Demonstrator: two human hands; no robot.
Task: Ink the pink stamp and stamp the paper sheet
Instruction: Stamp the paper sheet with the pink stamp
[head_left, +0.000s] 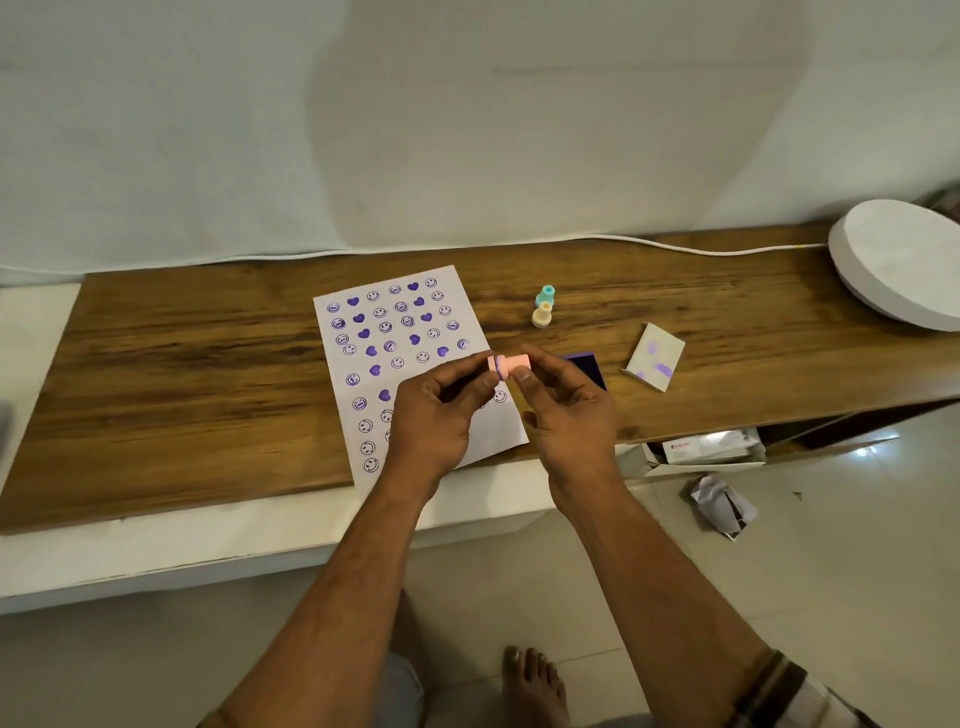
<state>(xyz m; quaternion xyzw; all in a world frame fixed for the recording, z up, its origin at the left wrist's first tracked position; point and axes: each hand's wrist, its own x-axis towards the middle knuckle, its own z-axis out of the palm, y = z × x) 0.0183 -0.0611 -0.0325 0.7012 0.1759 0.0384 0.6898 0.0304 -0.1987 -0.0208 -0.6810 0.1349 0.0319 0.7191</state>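
The pink stamp (511, 366) lies sideways in the air above the right edge of the paper sheet (400, 353), its purple-inked face pointing left. My right hand (566, 410) pinches its body between thumb and fingers. My left hand (439, 410) touches the stamp's face end with its fingertips. The sheet is white and covered with several purple smiley and heart prints. A purple ink pad (587, 366) sits on the wooden table just behind my right hand, partly hidden by it.
A teal stamp (545, 295) and a cream stamp (543, 315) stand behind the ink pad. The pad's stained lid (655, 356) lies to the right. A white round slab (904, 260) and a white cable (675, 244) are at the back right. An open box (711, 449) sits on the floor.
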